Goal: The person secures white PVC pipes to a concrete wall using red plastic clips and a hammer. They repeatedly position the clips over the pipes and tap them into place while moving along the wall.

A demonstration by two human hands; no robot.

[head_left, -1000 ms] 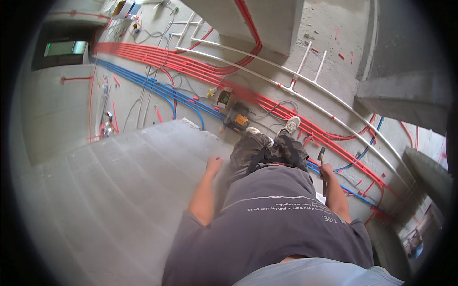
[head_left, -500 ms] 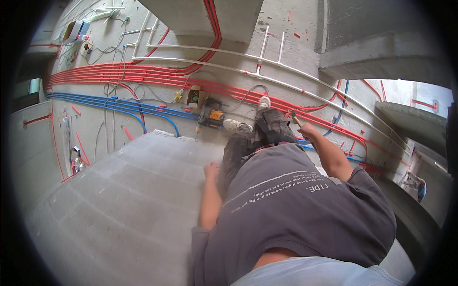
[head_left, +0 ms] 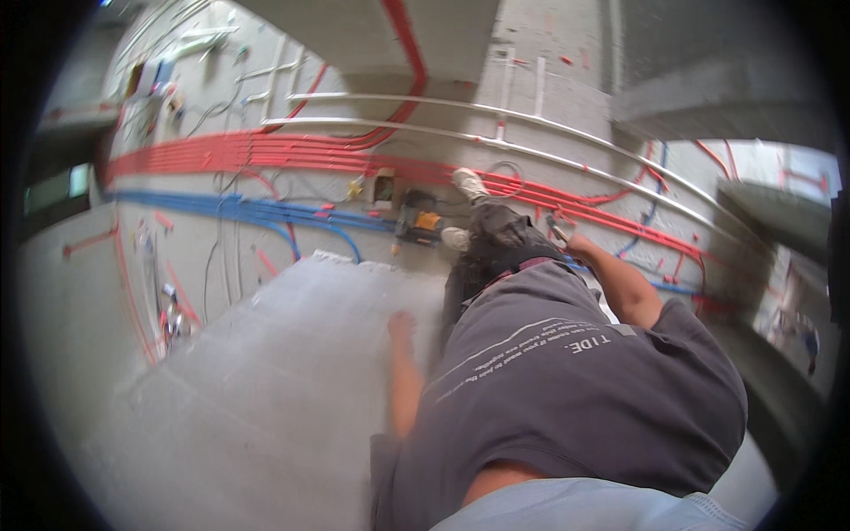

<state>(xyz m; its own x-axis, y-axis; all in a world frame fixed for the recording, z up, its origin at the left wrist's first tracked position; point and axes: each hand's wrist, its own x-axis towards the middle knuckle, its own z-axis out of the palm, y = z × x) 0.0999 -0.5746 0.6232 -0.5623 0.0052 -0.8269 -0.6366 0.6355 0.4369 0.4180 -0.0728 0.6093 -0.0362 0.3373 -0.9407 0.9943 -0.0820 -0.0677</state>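
Observation:
My right hand (head_left: 581,245) is closed round the handle of a hammer (head_left: 558,229), held out beside my right hip with its head pointing away from me. My left hand (head_left: 401,326) hangs at my left side, in front of the grey wall; motion smears its fingers, and I cannot make out anything in it. On the floor ahead, by my shoes (head_left: 469,183), lies a power drill (head_left: 420,220) with an orange-yellow and dark body.
Red pipes (head_left: 310,152), blue pipes (head_left: 266,211) and white pipes (head_left: 398,128) run across the floor ahead. A small open box (head_left: 383,188) stands near the drill. The grey wall (head_left: 292,354) rises close on my left. Loose cable and red pipe offcuts lie about.
The whole view has shifted, so the pipes, drill and wall appear further right and are blurred. One foot has moved ahead of the other. The hammer stays in my right hand.

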